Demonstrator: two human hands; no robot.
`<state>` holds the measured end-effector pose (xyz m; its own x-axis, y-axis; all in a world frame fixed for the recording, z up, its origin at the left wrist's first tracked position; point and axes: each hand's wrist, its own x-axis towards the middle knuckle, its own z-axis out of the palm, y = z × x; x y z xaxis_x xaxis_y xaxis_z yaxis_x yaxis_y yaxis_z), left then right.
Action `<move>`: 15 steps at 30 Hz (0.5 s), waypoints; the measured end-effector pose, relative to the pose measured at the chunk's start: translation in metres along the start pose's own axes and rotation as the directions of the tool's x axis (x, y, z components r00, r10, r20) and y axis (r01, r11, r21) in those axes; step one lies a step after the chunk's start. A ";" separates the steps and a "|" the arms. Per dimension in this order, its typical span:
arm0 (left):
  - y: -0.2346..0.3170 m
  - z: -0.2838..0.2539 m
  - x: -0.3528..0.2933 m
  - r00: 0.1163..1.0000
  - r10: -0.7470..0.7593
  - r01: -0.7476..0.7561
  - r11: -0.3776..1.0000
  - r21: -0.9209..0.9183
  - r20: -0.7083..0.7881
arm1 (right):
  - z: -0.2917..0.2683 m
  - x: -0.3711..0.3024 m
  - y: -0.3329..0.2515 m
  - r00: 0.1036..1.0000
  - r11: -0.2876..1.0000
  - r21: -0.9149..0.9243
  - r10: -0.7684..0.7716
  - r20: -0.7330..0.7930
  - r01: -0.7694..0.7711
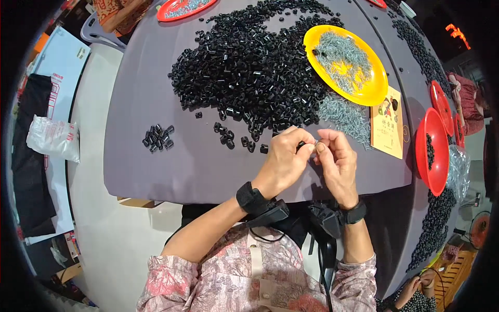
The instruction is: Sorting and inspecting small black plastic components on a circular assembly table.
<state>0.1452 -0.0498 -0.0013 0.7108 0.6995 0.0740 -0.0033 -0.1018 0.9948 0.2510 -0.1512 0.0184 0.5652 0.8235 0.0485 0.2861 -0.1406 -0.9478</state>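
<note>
My left hand [283, 161] pinches a small black plastic piece [300, 145] between thumb and fingers. Close against it, my right hand [337, 158] has its thumb and forefinger pressed together on a tiny silvery screw [316, 141]. The two sets of fingertips meet just above the table's near edge. Beyond them spreads a big heap of black plastic pieces [244, 78], with several stray ones on its near side. A loose pile of silvery screws [345, 119] lies beyond my right hand. A small separate cluster of black pieces [158, 138] sits to the left.
A yellow plate [382, 78] holding more screws overlaps the heap, beside a yellow booklet [395, 130]. Red bowls [439, 156] stand on the right with more black pieces. A red plate [166, 13] is at the far left. Other people's hands [416, 286] show at lower right.
</note>
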 end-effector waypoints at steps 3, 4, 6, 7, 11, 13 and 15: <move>0.008 0.001 -0.001 0.998 0.069 -0.067 0.976 0.205 -0.002 | 0.003 0.001 0.003 0.973 0.933 -0.284 -0.232 -0.003 0.222; 0.007 -0.001 -0.002 0.999 0.052 -0.052 0.983 0.177 0.006 | 0.003 0.001 0.003 0.973 0.933 -0.283 -0.233 -0.002 0.223; 0.006 -0.002 -0.003 0.999 0.033 -0.035 0.988 0.149 0.013 | 0.004 0.000 0.001 0.998 0.988 -0.141 -0.060 -0.004 0.059; 0.007 -0.001 -0.002 0.999 0.038 -0.042 0.984 0.171 0.025 | 0.005 0.002 0.003 0.997 0.990 -0.115 -0.081 -0.013 0.079; -0.002 -0.005 0.000 0.989 0.096 -0.124 0.951 0.283 0.113 | 0.008 0.004 0.011 0.986 0.980 -0.125 -0.160 -0.039 0.154; -0.004 -0.003 -0.001 0.988 0.109 -0.140 0.939 0.313 0.114 | 0.008 0.003 0.004 0.994 0.982 -0.154 -0.108 -0.012 0.105; -0.003 -0.004 -0.002 0.986 0.123 -0.155 0.925 0.347 0.113 | 0.011 0.003 0.000 0.989 0.968 -0.206 -0.150 -0.007 0.145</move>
<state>0.1409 -0.0486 -0.0043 0.7798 0.5974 0.1873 0.1310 -0.4483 0.8842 0.2443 -0.1430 0.0154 0.5215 0.8314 0.1920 0.5185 -0.1300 -0.8452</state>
